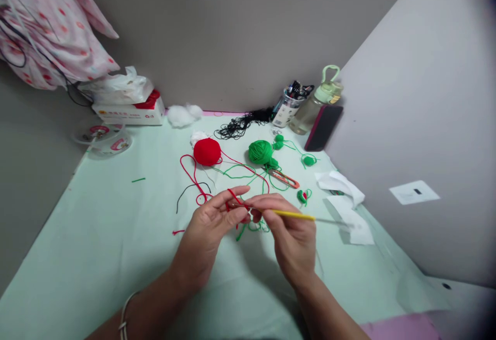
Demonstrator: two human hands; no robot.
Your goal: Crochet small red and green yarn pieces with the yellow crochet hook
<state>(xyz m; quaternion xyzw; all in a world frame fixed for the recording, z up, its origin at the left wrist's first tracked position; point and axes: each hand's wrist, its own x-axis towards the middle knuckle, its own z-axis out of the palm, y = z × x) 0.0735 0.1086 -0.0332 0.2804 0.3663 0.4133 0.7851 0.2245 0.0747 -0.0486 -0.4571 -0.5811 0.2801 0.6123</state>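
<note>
My left fingers [232, 219] are pinching red yarn [235, 196], one strand crossing the index finger, while my right fingers [274, 222] are gripping the yellow-handled crochet hook [293, 215], its front reaching that yarn. On the worktop [127, 236] beyond, the red ball [207, 152] is lying left of the green ball [260, 152].
</note>
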